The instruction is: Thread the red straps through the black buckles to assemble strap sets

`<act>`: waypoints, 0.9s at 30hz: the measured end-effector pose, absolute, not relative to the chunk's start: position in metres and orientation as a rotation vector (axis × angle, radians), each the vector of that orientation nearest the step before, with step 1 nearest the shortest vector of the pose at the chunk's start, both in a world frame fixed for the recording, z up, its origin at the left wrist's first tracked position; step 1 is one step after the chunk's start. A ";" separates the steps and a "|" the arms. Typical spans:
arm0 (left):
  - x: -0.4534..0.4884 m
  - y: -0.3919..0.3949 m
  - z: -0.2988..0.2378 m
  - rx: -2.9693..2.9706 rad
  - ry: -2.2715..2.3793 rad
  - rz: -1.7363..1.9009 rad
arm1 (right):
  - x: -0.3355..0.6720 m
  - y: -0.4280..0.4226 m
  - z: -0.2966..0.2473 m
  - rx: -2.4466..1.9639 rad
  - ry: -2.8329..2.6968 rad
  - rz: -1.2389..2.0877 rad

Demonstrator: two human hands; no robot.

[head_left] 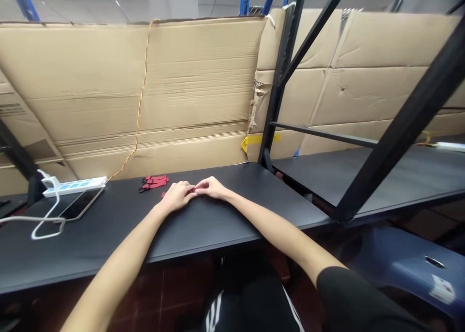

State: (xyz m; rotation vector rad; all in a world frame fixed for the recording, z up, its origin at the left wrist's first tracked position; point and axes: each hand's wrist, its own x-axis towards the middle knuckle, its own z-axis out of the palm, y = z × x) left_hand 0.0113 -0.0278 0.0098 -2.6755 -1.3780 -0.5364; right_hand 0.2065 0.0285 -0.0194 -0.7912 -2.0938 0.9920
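Both hands rest on the black table (pixel 218 220), fingertips meeting. My left hand (pixel 177 195) and my right hand (pixel 212 187) are closed in pinches on a small red strap (pixel 191 190), which shows only as a sliver between the fingers. A bit of red pokes out at the left hand's far side. A small pile of red straps with black clips (pixel 154 181) lies just left of and behind my left hand, untouched.
A white power strip (pixel 74 186) with a white cable (pixel 43 225) sits at the left, a phone (pixel 78 204) lying beside it. Cardboard sheets (pixel 163 89) wall the table's back. Black frame posts (pixel 279 80) stand right; a blue stool (pixel 407 269) is at lower right.
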 end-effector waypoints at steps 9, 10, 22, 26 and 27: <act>0.014 -0.027 0.004 -2.618 -1.518 -0.408 | 0.231 0.048 -0.007 -0.965 -2.279 0.830; 0.014 -0.027 0.004 -2.628 -1.536 -0.413 | 0.238 0.052 -0.006 -0.986 -2.292 0.832; 0.000 -0.021 0.002 -2.594 -1.653 -0.417 | 0.334 0.080 -0.003 -1.636 -2.170 0.264; -0.001 -0.017 -0.002 -2.597 -1.607 -0.554 | 0.323 0.076 -0.006 -1.710 -2.071 -0.171; 0.000 -0.016 -0.002 -2.593 -1.601 -0.579 | 0.314 0.074 -0.007 -1.688 -2.099 -0.212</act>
